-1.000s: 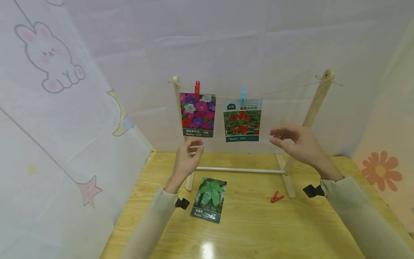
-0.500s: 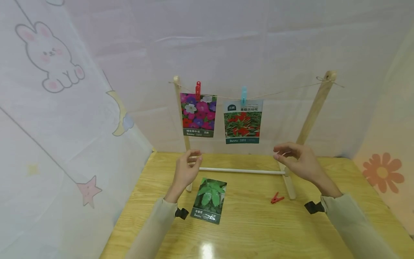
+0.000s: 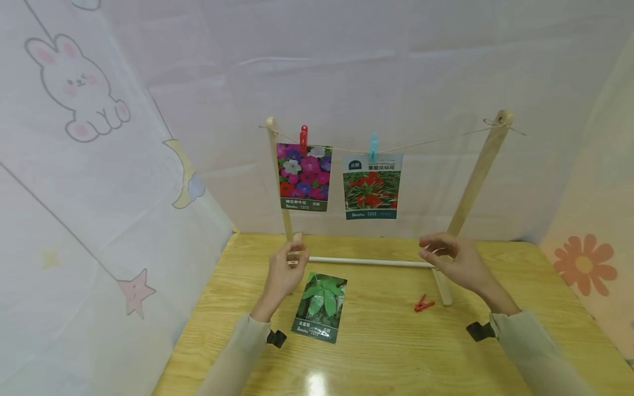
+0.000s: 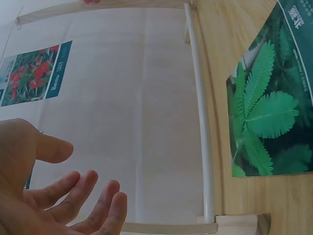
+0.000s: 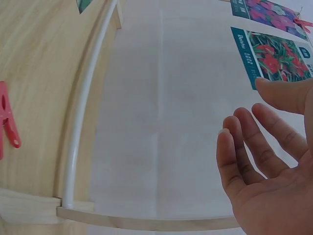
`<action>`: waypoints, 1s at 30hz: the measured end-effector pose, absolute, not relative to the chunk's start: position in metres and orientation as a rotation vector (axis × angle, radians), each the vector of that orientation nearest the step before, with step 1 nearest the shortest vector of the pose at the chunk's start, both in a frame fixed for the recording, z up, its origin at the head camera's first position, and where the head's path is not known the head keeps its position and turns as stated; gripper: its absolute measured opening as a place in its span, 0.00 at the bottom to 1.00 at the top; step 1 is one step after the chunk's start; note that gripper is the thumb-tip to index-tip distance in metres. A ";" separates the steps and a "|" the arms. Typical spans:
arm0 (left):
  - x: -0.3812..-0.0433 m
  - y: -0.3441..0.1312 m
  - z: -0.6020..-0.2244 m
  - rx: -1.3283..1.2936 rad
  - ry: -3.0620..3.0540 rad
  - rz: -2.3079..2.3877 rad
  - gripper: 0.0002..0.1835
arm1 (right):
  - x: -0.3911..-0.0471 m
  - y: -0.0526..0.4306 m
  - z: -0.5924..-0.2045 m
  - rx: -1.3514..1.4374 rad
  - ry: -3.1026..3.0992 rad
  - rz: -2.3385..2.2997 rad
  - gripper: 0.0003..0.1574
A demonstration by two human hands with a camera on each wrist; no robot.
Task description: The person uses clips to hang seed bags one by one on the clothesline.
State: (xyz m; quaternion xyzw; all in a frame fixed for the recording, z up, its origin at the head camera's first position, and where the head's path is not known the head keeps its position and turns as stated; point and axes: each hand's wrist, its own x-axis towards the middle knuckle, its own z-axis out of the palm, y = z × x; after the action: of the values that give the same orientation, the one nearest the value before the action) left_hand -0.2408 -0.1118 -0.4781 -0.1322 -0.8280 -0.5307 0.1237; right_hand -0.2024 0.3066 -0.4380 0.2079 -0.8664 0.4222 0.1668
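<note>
My left hand [image 3: 284, 272] hovers in front of the stand's left foot, fingers loosely bent and holding nothing. Just to its right, a seed packet with a green leaf picture [image 3: 322, 308] lies face up on the table. At the stand's right post is my right hand [image 3: 455, 261], its fingers relaxed with bare air between them and the thumb. Below that hand a red clothespin [image 3: 424, 303] lies on the wood. Two packets hang from the string: a pink and purple flower packet [image 3: 304, 179] under a red clothespin [image 3: 304, 139], and a red flower packet [image 3: 371, 190] under a blue clothespin [image 3: 373, 146].
The wooden stand has a left post [image 3: 273, 176], a right post [image 3: 477, 176] and a white crossbar [image 3: 369, 261] low down. A thin string [image 3: 436, 141] ties the post tops. Behind the table [image 3: 386, 352] hangs a pale cloth [image 3: 346, 66], with printed cloth at both sides.
Both hands have come down from the height of the hanging packets' lower edges toward the crossbar, staying free of any object. Packets and clothespins keep their places.
</note>
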 end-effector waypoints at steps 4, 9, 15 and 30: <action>-0.240 -0.113 -0.486 -0.389 -2.421 -1.551 0.15 | -0.201 0.307 -0.449 0.578 -2.469 1.204 0.12; -0.239 -0.114 -0.496 -0.375 -2.451 -1.553 0.17 | -0.201 0.307 -0.461 0.569 -2.478 1.204 0.12; -0.237 -0.113 -0.508 -0.364 -2.480 -1.548 0.17 | -0.202 0.313 -0.478 0.570 -2.517 1.194 0.14; -0.233 -0.104 -0.530 -0.352 -2.577 -1.467 0.19 | -0.207 0.323 -0.519 0.583 -2.543 1.202 0.15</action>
State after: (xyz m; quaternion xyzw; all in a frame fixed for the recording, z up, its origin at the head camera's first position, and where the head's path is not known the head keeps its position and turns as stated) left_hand -0.2332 -0.1043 -0.5303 -0.1174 -0.8604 -0.4899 0.0775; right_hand -0.2065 0.3234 -0.5193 0.2013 -0.8772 0.4148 0.1342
